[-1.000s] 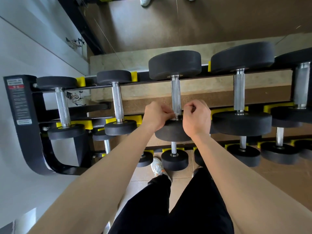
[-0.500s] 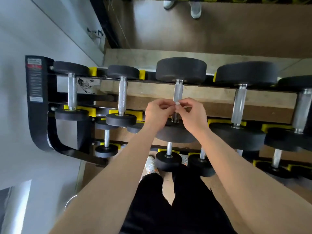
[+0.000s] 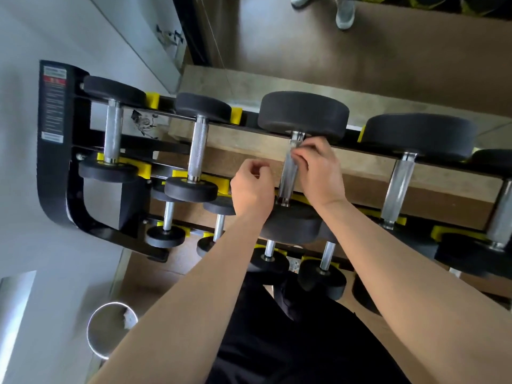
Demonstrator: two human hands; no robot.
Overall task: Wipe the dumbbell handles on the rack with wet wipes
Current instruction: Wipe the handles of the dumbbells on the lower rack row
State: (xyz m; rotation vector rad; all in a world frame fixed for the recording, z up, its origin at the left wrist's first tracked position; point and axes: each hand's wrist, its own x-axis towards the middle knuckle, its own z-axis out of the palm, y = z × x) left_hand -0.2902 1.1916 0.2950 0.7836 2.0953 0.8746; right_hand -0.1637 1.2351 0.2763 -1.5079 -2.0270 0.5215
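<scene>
The job looks like it is in the middle. The right hand point(image 3: 315, 167) has its fingers curled tight round the top of one handle point(image 3: 288, 176), near the middle of the frame, just under the big black weight. A tiny pale bit shows at the fingertips (maybe the wet wipe, but it is too small to be sure). The left hand point(image 3: 252, 187) is just beside the same handle and not touching it. Its fingers are curled in, and I cannot tell if it holds anything.

Which handles are clean does not show. The shiny small handles point(image 3: 199, 151) are at the left of the rack point(image 3: 55, 162), and a fat handle point(image 3: 397, 189) is at the right. The thin handles point(image 3: 168, 216) sit on the lower row. I think many of these are left to do.

At the lower left of the frame stands a round metal bin point(image 3: 106, 336). Inside it lies one crumpled pale scrap point(image 3: 128, 318), likely a used wipe.
</scene>
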